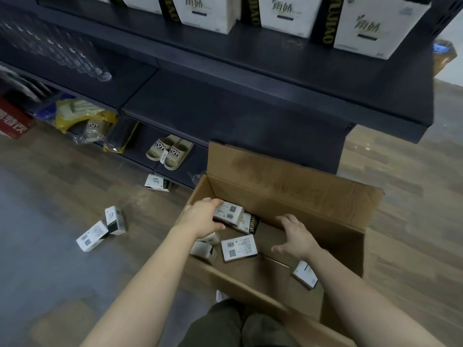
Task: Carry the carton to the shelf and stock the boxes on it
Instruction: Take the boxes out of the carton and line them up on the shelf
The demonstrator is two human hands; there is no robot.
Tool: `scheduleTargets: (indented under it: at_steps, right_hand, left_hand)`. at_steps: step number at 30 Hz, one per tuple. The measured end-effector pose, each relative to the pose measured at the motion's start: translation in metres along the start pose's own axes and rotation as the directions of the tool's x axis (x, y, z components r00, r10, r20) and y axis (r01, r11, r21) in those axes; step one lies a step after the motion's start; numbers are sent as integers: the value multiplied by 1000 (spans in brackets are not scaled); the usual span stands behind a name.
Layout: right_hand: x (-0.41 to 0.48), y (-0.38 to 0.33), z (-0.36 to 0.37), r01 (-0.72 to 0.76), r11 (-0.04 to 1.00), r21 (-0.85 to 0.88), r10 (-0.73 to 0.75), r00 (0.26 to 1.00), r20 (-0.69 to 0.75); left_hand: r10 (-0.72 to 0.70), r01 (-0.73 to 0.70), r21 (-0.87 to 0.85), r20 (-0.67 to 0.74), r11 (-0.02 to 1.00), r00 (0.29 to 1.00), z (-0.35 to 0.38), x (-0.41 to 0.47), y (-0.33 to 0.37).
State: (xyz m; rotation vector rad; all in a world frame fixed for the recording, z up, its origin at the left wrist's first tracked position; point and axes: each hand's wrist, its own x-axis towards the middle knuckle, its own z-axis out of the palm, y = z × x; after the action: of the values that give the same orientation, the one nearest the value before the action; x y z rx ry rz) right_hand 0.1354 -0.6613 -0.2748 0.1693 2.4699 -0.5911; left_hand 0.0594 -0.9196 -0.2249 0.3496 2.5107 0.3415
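Carton (313,196) on floor at foot of dark shelf (250,108); carry step looks done, I'm in stocking step. My left hand (200,217) down in carton, grip closed on white box (229,212). My right hand (294,236) spread, released, hovering over carton bottom, holding nothing. More boxes loose inside, one flat (239,247); several strays on floor (92,236). Next I judge: lift gripped box clear of carton wall, set upright on empty shelf level.
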Motion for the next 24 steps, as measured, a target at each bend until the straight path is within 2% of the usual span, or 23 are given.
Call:
scheduleTargets:
  at_steps: [9, 17, 24]
  right_hand:
    - [59, 30, 57, -18, 999, 43, 17, 1000, 25]
    - [128, 75, 139, 41, 999, -11, -40, 996, 76]
    - [184, 108, 209, 73, 993, -91, -60, 989, 135]
  left_hand:
    - [-12, 12, -55, 12, 998, 1000, 60, 46, -31]
    - [-51, 49, -84, -23, 995, 998, 145, 93, -56]
    - [-33, 32, -37, -17, 999, 999, 207, 130, -77]
